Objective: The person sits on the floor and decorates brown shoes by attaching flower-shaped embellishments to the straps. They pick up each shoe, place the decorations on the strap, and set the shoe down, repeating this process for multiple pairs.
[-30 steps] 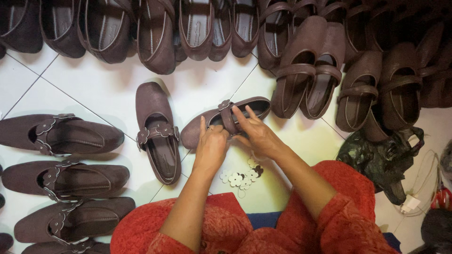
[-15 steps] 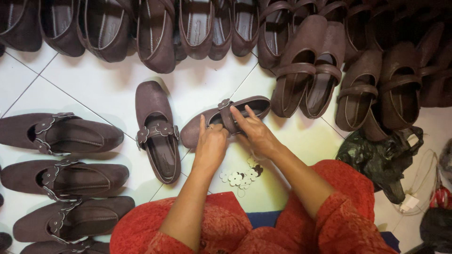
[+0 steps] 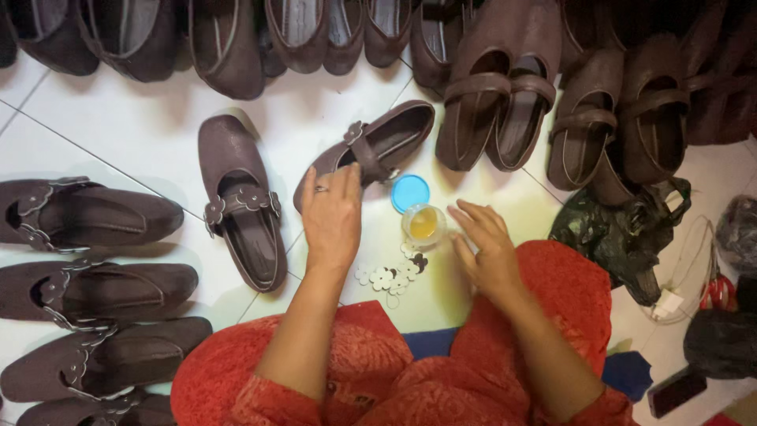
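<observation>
Brown strap shoe [image 3: 371,150] lay on the white floor [image 3: 142,150], left hand [image 3: 331,217] resting flat across its toe, fingers spread. Right hand [image 3: 482,246], fingers loosely open, touched a small glue jar [image 3: 423,225] nearby.

matt suede-like brown shoe [image 3: 371,150], glossy white floor tiles [image 3: 118,134], clear plastic jar [image 3: 423,225]

A jar [image 3: 424,225] stands on the floor [image 3: 142,134] between the hands, its lid [image 3: 410,192] just behind, a shoe [image 3: 371,150] beyond
</observation>
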